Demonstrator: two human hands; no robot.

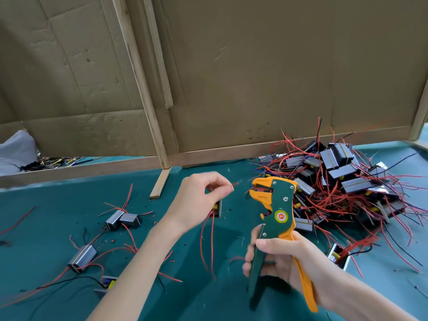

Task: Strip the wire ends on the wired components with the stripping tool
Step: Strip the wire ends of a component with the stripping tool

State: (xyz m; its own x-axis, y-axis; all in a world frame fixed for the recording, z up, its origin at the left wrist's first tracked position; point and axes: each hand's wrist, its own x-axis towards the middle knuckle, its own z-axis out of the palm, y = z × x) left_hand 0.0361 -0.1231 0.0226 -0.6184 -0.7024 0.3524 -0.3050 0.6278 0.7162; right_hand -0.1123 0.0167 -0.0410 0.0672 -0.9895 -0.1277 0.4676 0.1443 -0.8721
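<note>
Head view: your left hand (199, 200) pinches a red wire end (234, 185) beside the stripping tool (279, 205), which your right hand (284, 258) fingers clench. A few components (83, 254) at eight o'clock look done. The pile (342, 181) at two o'clock likely waits.

One head-worn wide-angle camera looks forward and down, close above the green table (58, 205).

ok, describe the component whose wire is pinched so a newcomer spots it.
On the green table, go left from the big heap, past the stripping tool, to the left hand. The component peeks out under its fingers, red wires trailing down; it alone has a wire end pinched.
</note>
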